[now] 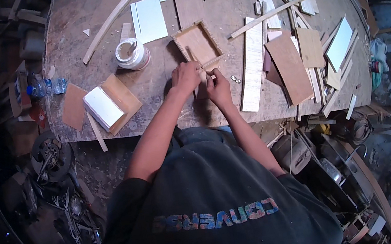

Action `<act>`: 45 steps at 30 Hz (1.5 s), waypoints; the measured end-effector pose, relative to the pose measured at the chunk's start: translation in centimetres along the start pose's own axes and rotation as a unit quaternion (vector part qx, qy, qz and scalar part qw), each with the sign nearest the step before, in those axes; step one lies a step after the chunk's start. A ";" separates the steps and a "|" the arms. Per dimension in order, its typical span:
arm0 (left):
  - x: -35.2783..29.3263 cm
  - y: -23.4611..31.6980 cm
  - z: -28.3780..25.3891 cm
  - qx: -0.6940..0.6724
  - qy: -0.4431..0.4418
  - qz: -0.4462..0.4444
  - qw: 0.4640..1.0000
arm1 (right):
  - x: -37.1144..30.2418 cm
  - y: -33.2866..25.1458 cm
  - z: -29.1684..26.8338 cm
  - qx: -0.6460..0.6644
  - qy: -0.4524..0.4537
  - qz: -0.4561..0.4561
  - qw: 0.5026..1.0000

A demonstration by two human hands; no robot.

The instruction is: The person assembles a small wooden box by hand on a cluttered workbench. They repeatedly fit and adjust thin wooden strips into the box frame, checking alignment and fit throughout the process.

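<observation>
Your left hand (185, 77) and right hand (218, 85) meet at the near edge of the small wooden tray frame (197, 44), which lies in the middle of the worn workbench (159, 84). Left fingers are curled together on a thin wood strip (210, 62) at the frame's near side; right fingers are pinched close, touching the same spot, but what exactly they clamp I cannot tell, it is too small. To the left of the frame stands a white glue pot (132, 54) w/ open top, and further left a white-faced board (103, 107) on brown plywood. A plastic water bottle (47, 87) lies at the left bench edge. To the right, a brown plywood panel (289, 67) rests among light slats.
</observation>
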State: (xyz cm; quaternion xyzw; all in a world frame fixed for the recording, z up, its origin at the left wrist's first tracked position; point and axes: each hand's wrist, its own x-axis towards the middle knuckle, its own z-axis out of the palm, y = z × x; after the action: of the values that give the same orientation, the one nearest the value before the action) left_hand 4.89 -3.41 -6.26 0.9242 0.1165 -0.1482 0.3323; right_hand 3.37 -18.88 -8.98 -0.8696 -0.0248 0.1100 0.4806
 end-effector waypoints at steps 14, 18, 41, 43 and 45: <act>-0.2 0.8 -1.0 -0.009 -0.012 0.003 1.000 | -2.7 0.2 -2.2 -0.011 -0.016 0.018 1.000; 0.3 0.4 -0.8 -0.034 -0.003 0.017 0.999 | -0.2 0.3 0.1 0.006 0.018 -0.009 1.000; 0.6 0.3 -0.1 -0.005 0.019 0.019 1.000 | -2.8 1.2 -1.4 0.031 0.014 0.004 0.999; 0.5 0.3 0.0 -0.009 0.005 0.018 1.000 | -0.7 -0.6 -0.5 0.016 0.028 0.010 0.999; 0.7 0.7 -0.5 -0.030 -0.013 -0.001 0.999 | 0.2 0.6 1.0 0.022 0.043 -0.011 0.999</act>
State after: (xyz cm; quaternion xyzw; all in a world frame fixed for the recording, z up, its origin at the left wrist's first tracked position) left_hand 5.87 -3.54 -5.73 0.9118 0.1173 -0.1568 0.3610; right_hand 3.26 -18.33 -10.08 -0.8624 -0.0114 0.0679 0.5016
